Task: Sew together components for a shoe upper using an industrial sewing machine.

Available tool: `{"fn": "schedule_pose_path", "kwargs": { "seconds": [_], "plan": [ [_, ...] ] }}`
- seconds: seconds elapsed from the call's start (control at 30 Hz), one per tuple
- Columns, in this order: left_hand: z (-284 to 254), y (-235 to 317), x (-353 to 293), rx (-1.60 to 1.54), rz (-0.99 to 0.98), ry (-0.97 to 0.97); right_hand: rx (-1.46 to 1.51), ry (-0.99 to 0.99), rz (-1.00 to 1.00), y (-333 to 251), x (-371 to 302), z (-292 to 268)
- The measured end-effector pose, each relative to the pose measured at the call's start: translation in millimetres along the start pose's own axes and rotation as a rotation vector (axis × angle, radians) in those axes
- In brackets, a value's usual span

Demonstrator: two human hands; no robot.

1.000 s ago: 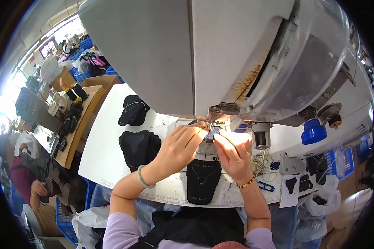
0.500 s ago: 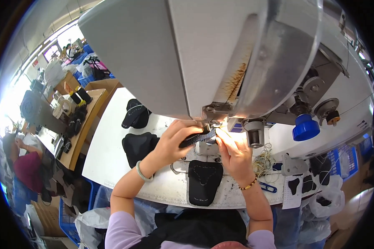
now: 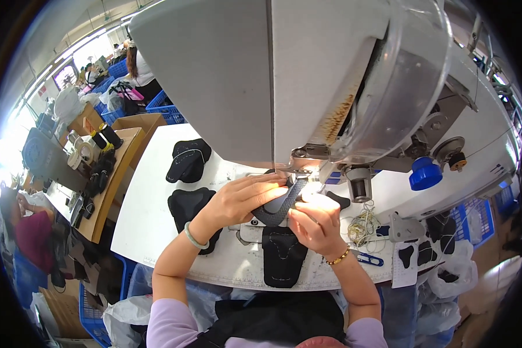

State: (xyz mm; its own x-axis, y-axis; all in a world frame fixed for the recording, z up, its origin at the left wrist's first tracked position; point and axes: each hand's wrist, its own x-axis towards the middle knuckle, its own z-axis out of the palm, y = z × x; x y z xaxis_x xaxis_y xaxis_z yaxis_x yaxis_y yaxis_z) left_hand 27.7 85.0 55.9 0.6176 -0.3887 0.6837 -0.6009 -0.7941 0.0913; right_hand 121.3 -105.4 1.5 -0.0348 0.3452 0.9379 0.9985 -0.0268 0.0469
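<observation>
Under the needle area of the large grey sewing machine [image 3: 214,75] lies a dark grey piece of textured fabric with a curved band [image 3: 271,217]. My left hand [image 3: 246,200] lies on the fabric's left side, fingers stretched out flat toward the needle; its thumb is partly hidden. Bent fingers of my right hand [image 3: 318,223] pinch the right edge of the band, close to the brightly lit presser foot [image 3: 301,172]. Just in front of my hands, a black padded piece with pale stitching [image 3: 284,258] rests on the table.
More black padded pieces [image 3: 188,159] lie on the white table [image 3: 142,203] at left. To the right are tangled thread [image 3: 363,226], blue thread snips [image 3: 370,259] and a paper sheet with black shapes [image 3: 405,264]. A blue knob [image 3: 424,174] projects from the machine.
The dark grey fabric has swung round, its curved band now showing between my hands. My left fingers have straightened out; my right hand has shifted slightly toward me. A black piece shows right of the needle.
</observation>
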Motion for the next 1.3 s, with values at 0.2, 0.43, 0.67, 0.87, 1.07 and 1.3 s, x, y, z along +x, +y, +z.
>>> {"fn": "schedule_pose_path", "kwargs": {
  "seconds": [0.2,0.43,0.67,0.87,1.07,1.3],
  "plan": [
    [2.9,27.5,-1.8,0.137,-0.048,0.004,0.085,-0.015,0.017,-3.0,-0.1,-4.1],
    [27.9,59.5,12.7,0.484,-0.124,0.004,0.148,-0.055,0.012,19.0,3.7,-22.9],
    [34.8,41.3,1.4,0.387,-0.097,0.114,0.118,-0.149,0.019,19.3,0.0,-22.7],
    [39.6,25.9,-3.5,0.396,-0.053,0.163,0.092,-0.158,0.049,17.0,1.1,-18.9],
    [44.5,14.4,-5.5,0.360,-0.017,0.224,0.133,-0.127,0.058,17.8,10.3,-15.1],
    [48.2,0.8,-5.7,0.276,-0.019,0.261,0.135,-0.182,0.174,14.6,16.3,-17.7]
  ]
}}
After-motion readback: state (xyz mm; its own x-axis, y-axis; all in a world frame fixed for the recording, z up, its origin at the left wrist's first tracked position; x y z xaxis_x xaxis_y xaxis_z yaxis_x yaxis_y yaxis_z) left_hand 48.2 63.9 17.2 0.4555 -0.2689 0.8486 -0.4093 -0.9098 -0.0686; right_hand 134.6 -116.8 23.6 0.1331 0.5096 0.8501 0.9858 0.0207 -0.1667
